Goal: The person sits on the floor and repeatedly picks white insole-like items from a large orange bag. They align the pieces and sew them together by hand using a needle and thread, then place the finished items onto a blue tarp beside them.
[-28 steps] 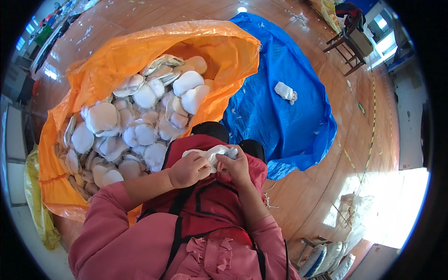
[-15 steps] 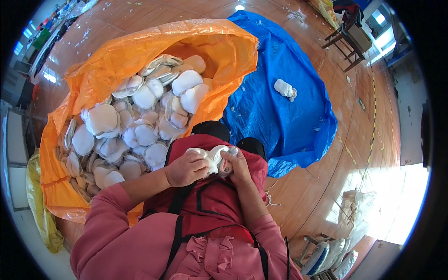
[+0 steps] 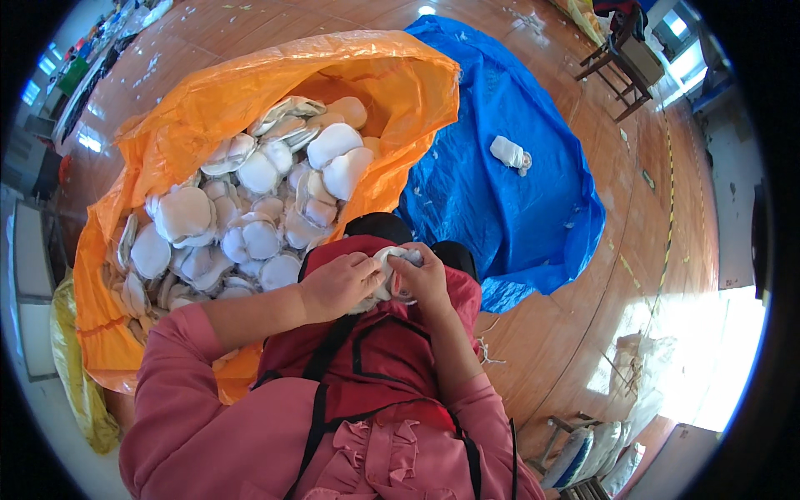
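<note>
Above my lap, a small white cloth bundle (image 3: 388,265) is held between both hands. My left hand (image 3: 340,286) pinches its left side, fingers bent and pressed together. On the other side my right hand (image 3: 425,275) has its thumb and fingers closed on the cloth. A bit of something pinkish shows at the bundle near my right thumb, too small to make out. To the left, a large open orange sack (image 3: 275,58) holds a heap of round white and beige pads (image 3: 185,215). A similar white bundle (image 3: 508,153) lies on the blue sheet (image 3: 533,225).
A wooden chair (image 3: 621,67) stands at the far right on the tiled floor (image 3: 533,375). Padded seats (image 3: 587,454) are at the lower right, and a yellow sack (image 3: 79,375) lies at the left. White scraps are scattered over the floor.
Both hands have risen slightly and drawn closer together. The cloth between them is more bunched, and less of it shows. My left hand has shifted a little to the right.
</note>
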Demonstrator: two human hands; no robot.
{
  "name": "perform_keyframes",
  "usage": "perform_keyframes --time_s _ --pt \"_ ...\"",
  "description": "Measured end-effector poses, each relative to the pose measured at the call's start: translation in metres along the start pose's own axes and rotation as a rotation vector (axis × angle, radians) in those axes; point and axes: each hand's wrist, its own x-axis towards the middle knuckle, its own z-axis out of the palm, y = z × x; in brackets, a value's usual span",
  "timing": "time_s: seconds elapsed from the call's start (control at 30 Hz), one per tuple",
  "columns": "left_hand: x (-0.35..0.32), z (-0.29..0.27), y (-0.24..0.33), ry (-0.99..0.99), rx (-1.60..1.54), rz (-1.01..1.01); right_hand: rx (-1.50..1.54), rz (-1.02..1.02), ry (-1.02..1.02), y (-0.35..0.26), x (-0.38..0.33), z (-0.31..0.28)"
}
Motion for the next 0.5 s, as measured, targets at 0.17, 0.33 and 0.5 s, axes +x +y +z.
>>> perform_keyframes --time_s 0.17,0.33,0.5 --pt "0.012 -0.014 0.01 -0.083 0.297 0.167 0.126 0.082 -0.019 0.003 0.004 0.003" --pt "0.014 -0.014 0.014 -0.178 0.296 0.138 0.19 0.168 -0.042 0.001 -0.003 0.007" --pt "0.014 -0.012 0.013 -0.222 0.184 0.165 0.357 0.275 -0.088 0.007 -0.007 0.01"
